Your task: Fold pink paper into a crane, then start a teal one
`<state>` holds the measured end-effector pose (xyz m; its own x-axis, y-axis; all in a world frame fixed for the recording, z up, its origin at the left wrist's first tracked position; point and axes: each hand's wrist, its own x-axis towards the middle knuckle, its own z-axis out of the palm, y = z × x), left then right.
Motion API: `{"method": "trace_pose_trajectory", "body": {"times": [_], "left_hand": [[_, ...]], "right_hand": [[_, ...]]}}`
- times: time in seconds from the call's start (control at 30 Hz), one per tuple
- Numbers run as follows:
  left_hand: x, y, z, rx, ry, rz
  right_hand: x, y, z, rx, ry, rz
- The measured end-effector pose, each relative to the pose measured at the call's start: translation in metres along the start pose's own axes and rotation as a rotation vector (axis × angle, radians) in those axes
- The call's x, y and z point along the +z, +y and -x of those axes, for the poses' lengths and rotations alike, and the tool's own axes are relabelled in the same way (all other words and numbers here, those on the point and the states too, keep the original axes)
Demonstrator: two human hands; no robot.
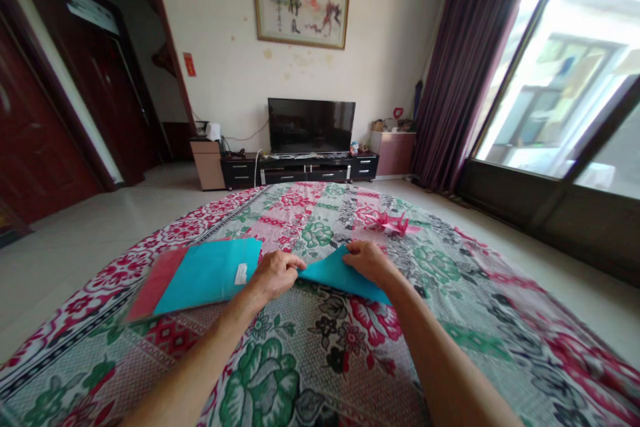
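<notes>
A folded sheet of blue paper [334, 275] rests low over the patterned cloth, stretched between my two hands. My left hand [278, 273] pinches its left, pointed end between thumb and finger. On the upper right corner of the same sheet, my right hand [369, 260] has its fingers closed, and its forearm passes over the paper's right part. To the left of my left hand lies a pack of coloured paper [210, 275], blue over red, with a small white label. Beyond my right hand are pink folded paper pieces [395, 223].
A flowered cloth [260, 373] covers the round table. Past its far edge stand a television [311, 127] on a low black cabinet [285, 170] and a side cabinet [395, 155]. Purple curtains [455, 73] and a large window are on the right, dark red doors on the left.
</notes>
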<state>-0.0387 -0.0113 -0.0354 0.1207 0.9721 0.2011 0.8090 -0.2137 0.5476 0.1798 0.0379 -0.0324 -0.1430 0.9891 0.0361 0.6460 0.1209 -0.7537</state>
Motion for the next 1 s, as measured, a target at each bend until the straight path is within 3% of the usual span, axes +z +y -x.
{"method": "trace_pose_trajectory", "body": {"times": [0.2,0.4,0.83,1.0], "left_hand": [[0.001,0.006,0.005,0.069,-0.054,-0.262],[0.0,0.01,0.009,0.106,-0.063,-0.362],[0.0,0.008,0.009,0.172,-0.064,-0.399],[0.0,0.006,0.01,0.165,-0.076,-0.396]], "right_hand": [[0.005,-0.002,-0.001,-0.093,0.05,0.291],[0.009,-0.007,0.006,-0.197,0.133,0.439],[0.011,0.0,0.005,-0.079,0.143,0.404],[0.012,0.004,0.006,-0.109,0.191,0.428]]}}
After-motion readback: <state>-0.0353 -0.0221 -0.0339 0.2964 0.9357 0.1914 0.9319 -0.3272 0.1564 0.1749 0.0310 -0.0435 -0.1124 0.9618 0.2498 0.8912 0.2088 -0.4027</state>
